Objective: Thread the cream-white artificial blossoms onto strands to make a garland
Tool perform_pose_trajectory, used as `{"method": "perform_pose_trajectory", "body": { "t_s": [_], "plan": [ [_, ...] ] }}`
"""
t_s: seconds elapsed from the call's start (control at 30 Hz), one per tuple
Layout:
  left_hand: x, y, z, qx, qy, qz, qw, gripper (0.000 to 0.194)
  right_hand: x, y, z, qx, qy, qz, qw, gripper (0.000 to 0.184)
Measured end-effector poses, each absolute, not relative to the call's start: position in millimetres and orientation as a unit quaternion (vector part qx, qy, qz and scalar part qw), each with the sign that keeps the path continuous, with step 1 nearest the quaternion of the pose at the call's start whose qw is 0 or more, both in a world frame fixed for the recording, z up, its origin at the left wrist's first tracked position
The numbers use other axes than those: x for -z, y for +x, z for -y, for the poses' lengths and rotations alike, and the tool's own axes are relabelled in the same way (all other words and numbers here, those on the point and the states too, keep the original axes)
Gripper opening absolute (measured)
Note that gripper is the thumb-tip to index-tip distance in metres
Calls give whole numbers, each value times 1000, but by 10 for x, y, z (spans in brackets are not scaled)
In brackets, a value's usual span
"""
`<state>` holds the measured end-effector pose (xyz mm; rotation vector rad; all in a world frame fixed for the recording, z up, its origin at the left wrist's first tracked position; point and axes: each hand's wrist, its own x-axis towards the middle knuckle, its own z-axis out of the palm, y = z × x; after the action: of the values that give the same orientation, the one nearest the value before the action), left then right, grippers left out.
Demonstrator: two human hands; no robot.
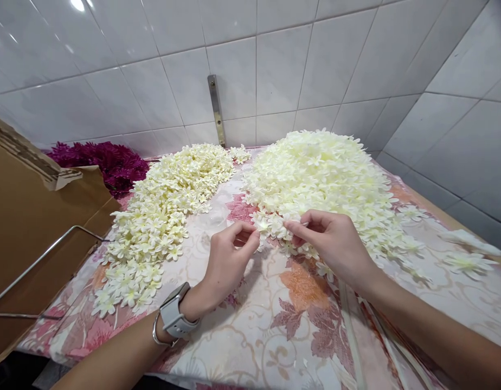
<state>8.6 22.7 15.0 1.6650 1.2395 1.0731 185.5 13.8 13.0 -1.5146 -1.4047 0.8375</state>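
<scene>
My left hand (234,254) is closed in a pinch, a white petal showing at the tips of its thumb and forefinger. Facing it a short gap away, my right hand (332,238) also pinches, with a bit of white flower between its fingers. Both hands are just in front of a big heap of loose white artificial flowers (315,168), and some blossoms lie right behind the fingertips. A second, longer heap of cream-white flowers (165,211) spreads to the left. The exact piece in each pinch is partly hidden by the fingers.
A floral tablecloth (250,336) covers the table. Purple flowers (108,165) lie at the back left, behind a cardboard box (39,216) with a metal wire frame (34,265). Larger white petals (470,262) lie at the right edge. A tiled wall (283,65) with a metal bracket (216,108) stands behind.
</scene>
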Motion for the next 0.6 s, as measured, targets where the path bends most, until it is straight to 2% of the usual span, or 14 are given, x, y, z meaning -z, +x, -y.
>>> {"method": "perform_pose_trajectory", "body": {
  "t_s": [0.23, 0.33, 0.47, 0.6],
  "plan": [
    [-132, 74, -242, -483, 599, -474, 429, 12, -117, 1863, -139, -305, -603, 569, 469, 38],
    [-159, 81, -248, -479, 562, -441, 510, 11, -107, 1855, -142, -333, -573, 579, 476, 34],
    [-162, 101, -258, -400, 506, -404, 649, 10, -109, 1822, -128, -390, -511, 598, 478, 26],
    [-132, 112, -273, -392, 468, -388, 691, 11, -114, 1800, -125, -411, -487, 615, 465, 21]
  ]
}}
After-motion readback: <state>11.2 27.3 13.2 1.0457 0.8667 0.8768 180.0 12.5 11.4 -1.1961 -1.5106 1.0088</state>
